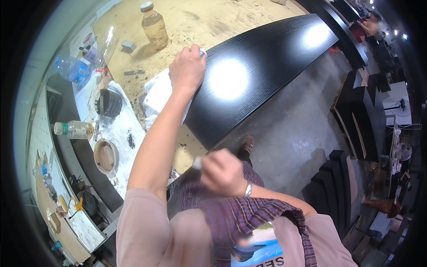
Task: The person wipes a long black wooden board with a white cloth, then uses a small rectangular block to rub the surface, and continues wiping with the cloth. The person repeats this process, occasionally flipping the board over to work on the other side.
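A long black board [262, 58] with a glossy wood-grain face lies slantwise on the worktable, light glaring off it. At its left edge rests my left hand [189, 69], fingers curled down; a small whitish-grey bit shows at the fingertips, too hidden to name. Crumpled white cloth or paper [159, 95] lies beside that wrist, partly under the forearm. Closer to my body, my right hand [222, 172] is closed and blurred by motion, off the board's near corner. A small white piece [197, 163] sticks out from its fingers; its kind is unclear.
On the stained yellowish tabletop [195, 26] stands a jar of brownish liquid [154, 27] near a small grey block [128, 46]. Leftward are a black round container [108, 103], a tape roll [106, 156] and plastic bottles [73, 129]. Black panels [327, 187] stack at right.
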`<state>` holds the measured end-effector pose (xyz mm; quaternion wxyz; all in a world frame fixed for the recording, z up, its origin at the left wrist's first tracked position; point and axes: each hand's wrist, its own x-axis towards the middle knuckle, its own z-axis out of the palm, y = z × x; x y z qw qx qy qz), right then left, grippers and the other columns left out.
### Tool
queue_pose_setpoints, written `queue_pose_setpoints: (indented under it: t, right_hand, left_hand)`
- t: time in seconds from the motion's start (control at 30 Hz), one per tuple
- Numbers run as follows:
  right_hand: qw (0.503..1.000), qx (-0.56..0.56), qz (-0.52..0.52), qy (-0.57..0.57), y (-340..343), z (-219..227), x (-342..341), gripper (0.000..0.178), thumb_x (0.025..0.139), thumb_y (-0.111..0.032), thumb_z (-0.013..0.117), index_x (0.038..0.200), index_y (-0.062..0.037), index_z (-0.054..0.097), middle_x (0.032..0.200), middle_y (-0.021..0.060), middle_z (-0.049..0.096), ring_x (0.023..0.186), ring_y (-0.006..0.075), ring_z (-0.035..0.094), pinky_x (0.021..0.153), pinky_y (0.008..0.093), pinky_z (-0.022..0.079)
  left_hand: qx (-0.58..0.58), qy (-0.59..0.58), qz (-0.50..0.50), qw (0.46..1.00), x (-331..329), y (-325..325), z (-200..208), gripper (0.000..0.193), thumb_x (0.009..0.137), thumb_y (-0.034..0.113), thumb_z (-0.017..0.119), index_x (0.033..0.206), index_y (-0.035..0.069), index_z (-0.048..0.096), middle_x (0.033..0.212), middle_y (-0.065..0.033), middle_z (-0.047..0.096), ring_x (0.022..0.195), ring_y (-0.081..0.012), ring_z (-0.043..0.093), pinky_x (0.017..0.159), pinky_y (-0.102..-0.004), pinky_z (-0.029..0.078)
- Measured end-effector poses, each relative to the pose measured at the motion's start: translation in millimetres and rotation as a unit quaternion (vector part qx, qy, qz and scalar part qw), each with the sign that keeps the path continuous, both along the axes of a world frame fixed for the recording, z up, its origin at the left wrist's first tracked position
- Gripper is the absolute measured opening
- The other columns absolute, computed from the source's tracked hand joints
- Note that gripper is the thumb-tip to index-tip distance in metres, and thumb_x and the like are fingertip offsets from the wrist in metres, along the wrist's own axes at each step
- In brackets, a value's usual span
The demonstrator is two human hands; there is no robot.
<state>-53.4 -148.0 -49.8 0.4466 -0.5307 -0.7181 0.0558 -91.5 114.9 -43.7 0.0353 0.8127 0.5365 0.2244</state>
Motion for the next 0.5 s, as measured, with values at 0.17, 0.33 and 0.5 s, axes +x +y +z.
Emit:
queue_pose_setpoints:
  t: [0.17,0.33,0.5]
  right_hand:
    - [0.997,-0.029,-0.032,-0.063,2.6,9.1,5.0,0.036,0.062,-0.003,0.073,0.098,-0.0018,0.067,0.083,0.0087,0.057,0.070,0.0268,0.056,0.059,0.0373,0.048]
    - [0.997,0.009,-0.065,-0.048,10.0,17.1,10.4,0.038,0.057,0.000,0.070,0.095,-0.0021,0.067,0.080,0.0076,0.055,0.065,0.0250,0.054,0.057,0.0361,0.046]
    - [0.997,-0.045,-0.012,-0.063,-1.9,10.0,7.7,0.036,0.060,0.002,0.072,0.096,-0.0014,0.069,0.081,0.0087,0.057,0.065,0.0266,0.054,0.056,0.0370,0.046]
  left_hand:
    - [-0.006,-0.006,-0.004,1.000,-1.8,0.4,-4.4,0.026,0.096,0.031,0.065,0.109,0.009,0.064,0.104,-0.0116,0.068,0.099,-0.0307,0.067,0.082,-0.0449,0.057]
    - [-0.003,-0.020,-0.003,1.000,-1.0,0.0,-4.0,0.026,0.095,0.032,0.065,0.106,0.009,0.063,0.103,-0.0120,0.068,0.100,-0.0327,0.067,0.083,-0.0465,0.055]
    - [-0.005,-0.034,0.001,0.999,-2.9,0.8,-5.8,0.026,0.094,0.032,0.065,0.106,0.009,0.063,0.102,-0.0119,0.068,0.102,-0.0336,0.066,0.084,-0.0476,0.054]
